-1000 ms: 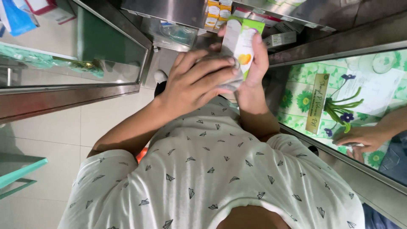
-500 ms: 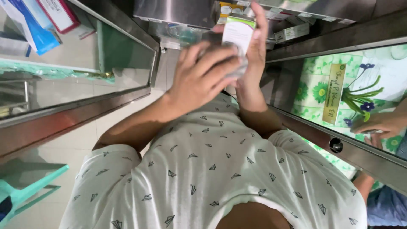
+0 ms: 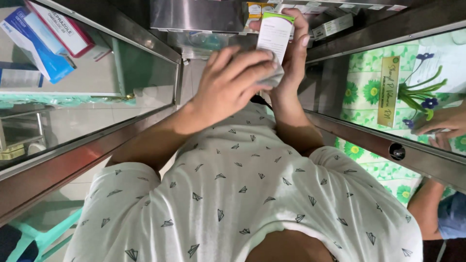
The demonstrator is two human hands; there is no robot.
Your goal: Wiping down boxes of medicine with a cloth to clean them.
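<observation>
Glass counter (image 3: 87, 121) aisle, white-green box (image 3: 273, 36) between both hands.

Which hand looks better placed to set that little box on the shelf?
Likely the right hand: it grips the box close to the shelf; the left hand covers something grey.

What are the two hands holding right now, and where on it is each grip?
The right hand grips a small white carton with a green top by its long sides. The left hand covers its lower end; whether it grips cannot be told.
</observation>
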